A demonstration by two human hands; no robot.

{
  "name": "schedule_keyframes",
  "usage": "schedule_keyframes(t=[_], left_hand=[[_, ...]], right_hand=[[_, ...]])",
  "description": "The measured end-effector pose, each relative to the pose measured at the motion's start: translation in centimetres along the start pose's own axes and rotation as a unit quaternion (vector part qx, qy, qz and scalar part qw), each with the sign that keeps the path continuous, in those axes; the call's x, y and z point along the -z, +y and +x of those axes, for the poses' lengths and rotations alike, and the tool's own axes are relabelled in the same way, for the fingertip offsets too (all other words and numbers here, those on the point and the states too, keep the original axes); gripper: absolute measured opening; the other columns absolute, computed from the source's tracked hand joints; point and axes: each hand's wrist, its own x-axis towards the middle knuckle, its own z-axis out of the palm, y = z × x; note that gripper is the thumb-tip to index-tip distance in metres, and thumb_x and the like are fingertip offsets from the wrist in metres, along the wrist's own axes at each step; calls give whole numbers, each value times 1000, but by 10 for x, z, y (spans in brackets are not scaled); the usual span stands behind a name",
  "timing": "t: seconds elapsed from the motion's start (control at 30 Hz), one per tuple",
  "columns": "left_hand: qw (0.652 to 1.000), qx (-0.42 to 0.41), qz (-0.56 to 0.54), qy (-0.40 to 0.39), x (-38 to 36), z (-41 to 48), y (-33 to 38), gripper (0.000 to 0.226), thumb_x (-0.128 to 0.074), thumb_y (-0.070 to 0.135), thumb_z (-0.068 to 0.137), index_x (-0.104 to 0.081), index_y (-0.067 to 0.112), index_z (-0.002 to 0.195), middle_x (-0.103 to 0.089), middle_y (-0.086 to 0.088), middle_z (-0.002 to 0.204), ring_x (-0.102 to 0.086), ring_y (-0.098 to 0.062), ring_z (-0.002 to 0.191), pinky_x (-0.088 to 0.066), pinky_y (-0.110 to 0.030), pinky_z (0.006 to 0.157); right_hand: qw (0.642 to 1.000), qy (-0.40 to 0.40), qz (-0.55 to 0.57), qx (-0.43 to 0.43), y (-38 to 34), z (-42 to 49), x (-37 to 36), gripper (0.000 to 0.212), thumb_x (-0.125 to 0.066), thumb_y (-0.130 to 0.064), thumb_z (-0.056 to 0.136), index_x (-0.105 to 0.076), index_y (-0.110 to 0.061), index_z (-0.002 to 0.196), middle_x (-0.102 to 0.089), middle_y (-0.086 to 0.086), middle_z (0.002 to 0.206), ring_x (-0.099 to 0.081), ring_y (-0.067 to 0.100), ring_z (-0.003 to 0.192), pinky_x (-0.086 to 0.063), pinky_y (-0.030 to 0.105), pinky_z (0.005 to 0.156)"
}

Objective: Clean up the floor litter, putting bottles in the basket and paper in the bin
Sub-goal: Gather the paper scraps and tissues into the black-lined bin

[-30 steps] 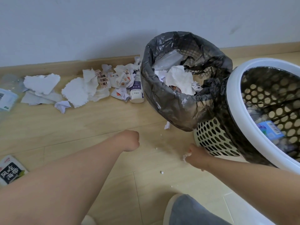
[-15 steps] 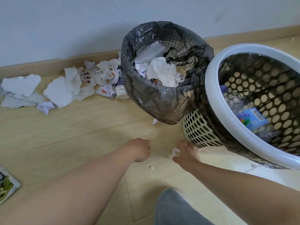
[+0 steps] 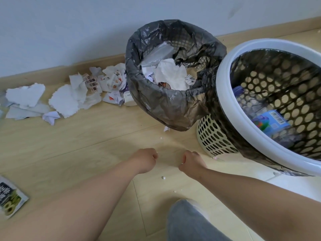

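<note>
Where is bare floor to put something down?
Bare floor lies between the paper pile, the packet and the left hand. A smaller patch lies between the right hand and the bin. Crowded along the wall left of the bin: that pile and a bottle.

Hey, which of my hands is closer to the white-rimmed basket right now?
Right. Your right hand is down by the floor, just left of the base of the basket; your left hand is beyond it, farther left still.

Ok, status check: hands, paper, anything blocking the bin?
Left hand and right hand curled over floor, nothing visibly held. Paper pile lies by wall, left of bin. Small bottle beside bin; no obstruction.
</note>
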Motion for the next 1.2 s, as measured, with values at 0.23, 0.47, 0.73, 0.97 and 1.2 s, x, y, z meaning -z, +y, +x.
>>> schedule_keyframes(t=[0.23, 0.47, 0.73, 0.97, 1.2], left_hand=[[997, 26, -39, 55, 27, 4, -17, 31, -41, 15, 92, -59, 18, 117, -61, -10, 121, -61, -27, 107, -48, -27, 83], [999, 8, -9, 42, 47, -1, -27, 25, -42, 15, 94, -59, 11, 112, -59, -12, 123, -59, -30, 109, -45, -27, 84], [997, 47, -29, 55, 72, -2, -60, 32, -41, 13, 96, -57, 1, 121, -57, -15, 126, -56, -30, 114, -45, -25, 79], [997, 63, -55, 5, 64, 4, -82, 20, -39, 5, 92, -58, 10, 91, -52, -10, 80, -49, -23, 82, -32, -20, 49], [994, 62, -93, 9, 59, 11, -91, 13, -38, 1, 87, -46, 12, 88, -48, -12, 76, -44, -24, 74, -26, -23, 47]], right_hand=[[989, 29, 143, -12, -27, 10, 10, 18, -56, -12, 80, -42, -18, 70, -52, 5, 89, -52, 21, 73, -41, 26, 57], [991, 89, 38, 89, -52, 19, 29, 28, -54, -14, 81, -33, -21, 63, -42, 1, 69, -42, 17, 64, -32, 28, 55], [990, 71, -76, 94, -84, 37, 29, 11, -46, -25, 92, -39, -28, 84, -48, 9, 136, -45, 30, 124, -38, 36, 97], [996, 63, -5, 68, -91, 51, 26, 40, -38, -11, 99, -24, -26, 65, -48, 16, 83, -43, 22, 105, -32, 26, 86], [994, 96, -7, 51, -92, 62, 22, 40, -50, -6, 91, -26, -30, 69, -37, -3, 91, -34, 15, 94, -33, 28, 71]])
